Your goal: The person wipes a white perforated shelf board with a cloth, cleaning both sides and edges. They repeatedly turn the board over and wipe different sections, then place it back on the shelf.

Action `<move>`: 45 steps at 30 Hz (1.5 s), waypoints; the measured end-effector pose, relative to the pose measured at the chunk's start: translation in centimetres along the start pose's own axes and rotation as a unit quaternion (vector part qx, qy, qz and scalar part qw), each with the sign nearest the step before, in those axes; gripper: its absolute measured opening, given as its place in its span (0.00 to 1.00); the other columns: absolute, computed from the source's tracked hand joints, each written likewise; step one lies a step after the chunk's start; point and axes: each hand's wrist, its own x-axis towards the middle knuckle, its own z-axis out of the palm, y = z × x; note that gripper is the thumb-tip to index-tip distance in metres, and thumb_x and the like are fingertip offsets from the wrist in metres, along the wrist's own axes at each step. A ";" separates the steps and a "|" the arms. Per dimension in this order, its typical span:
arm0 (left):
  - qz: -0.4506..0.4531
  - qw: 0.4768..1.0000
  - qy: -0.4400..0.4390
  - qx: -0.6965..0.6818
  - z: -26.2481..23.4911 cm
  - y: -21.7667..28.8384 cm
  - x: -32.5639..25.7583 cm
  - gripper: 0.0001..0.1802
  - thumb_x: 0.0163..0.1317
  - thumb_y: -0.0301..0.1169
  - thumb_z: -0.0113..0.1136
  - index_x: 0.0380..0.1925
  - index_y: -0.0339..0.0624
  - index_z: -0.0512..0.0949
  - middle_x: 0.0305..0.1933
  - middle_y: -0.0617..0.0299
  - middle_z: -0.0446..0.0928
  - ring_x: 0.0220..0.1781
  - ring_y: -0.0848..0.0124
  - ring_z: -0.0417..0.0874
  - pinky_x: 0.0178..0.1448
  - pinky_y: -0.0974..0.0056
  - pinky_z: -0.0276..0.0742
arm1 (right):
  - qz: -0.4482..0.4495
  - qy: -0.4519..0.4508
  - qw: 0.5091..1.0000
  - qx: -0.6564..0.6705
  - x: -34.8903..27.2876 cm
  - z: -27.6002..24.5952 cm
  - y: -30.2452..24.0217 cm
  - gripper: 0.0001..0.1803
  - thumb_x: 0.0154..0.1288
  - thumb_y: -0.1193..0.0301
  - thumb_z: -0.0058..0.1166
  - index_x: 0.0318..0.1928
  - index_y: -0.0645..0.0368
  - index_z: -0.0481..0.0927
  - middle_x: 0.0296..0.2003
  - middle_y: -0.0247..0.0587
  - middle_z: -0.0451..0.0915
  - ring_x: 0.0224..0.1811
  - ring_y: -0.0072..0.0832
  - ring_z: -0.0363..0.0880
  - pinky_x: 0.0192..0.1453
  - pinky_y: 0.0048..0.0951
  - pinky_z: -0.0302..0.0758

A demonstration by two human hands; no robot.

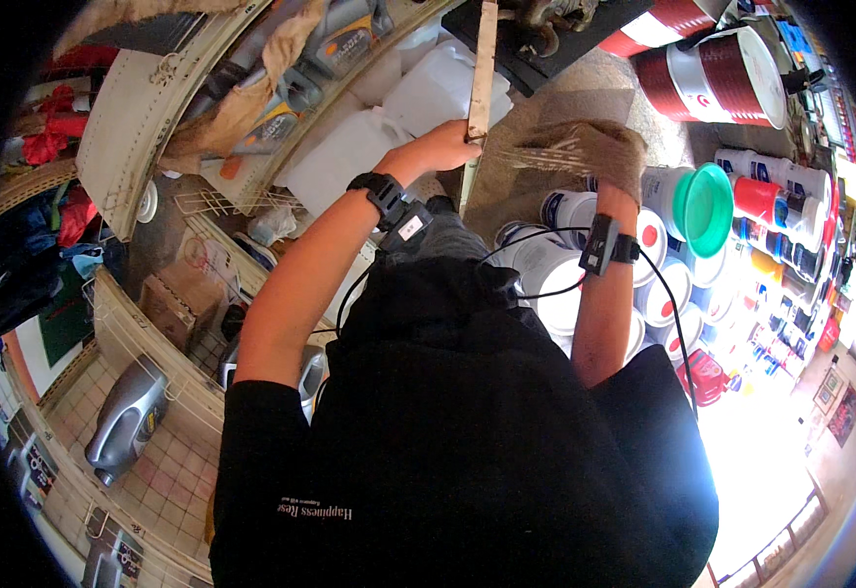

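In a crowded storeroom, a person in a black shirt looks down over both bare forearms, each strapped with a black wrist device trailing a thin black cable. The left hand [444, 145] is closed around the lower part of a long, narrow, pale wooden strip [483, 69], which stands nearly upright and runs away toward the top of the view. The right hand [612, 157] is wrapped in a coarse brown burlap cloth [585, 147]; the cloth is blurred and hides the fingers, so their grip cannot be told. The cloth sits just beside the strip, on its right; whether they touch cannot be told.

Below the hands lies a speckled grey-brown concrete floor [594, 88], largely covered with goods. White plastic buckets with red-spotted lids [658, 284] crowd the floor under the right forearm, one topped by a green plastic funnel [704, 208]. Red-and-white metal drums [717, 73] stand farther off at upper right. Translucent white plastic jerrycans [418, 98] are packed at the left of the strip, beside a cream-painted metal shelf rack [139, 118] loaded with grey oil bottles and brown sacking. A grey plastic oil jug [126, 416] rests on a low tiled shelf at lower left. Strong daylight floods in at lower right.
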 end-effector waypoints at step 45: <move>-0.100 0.979 -0.140 0.110 0.2 4.6 -2.3 0.31 0.61 0.50 0.55 0.56 0.39 0.71 0.56 0.49 0.76 0.55 0.57 0.76 0.60 0.58 0.69 | -0.267 0.177 0.920 -0.225 -1.8 2.8 -17.3 0.25 0.61 0.71 0.46 0.57 0.71 0.63 0.58 0.52 0.62 0.61 0.46 0.61 0.64 0.44 0.61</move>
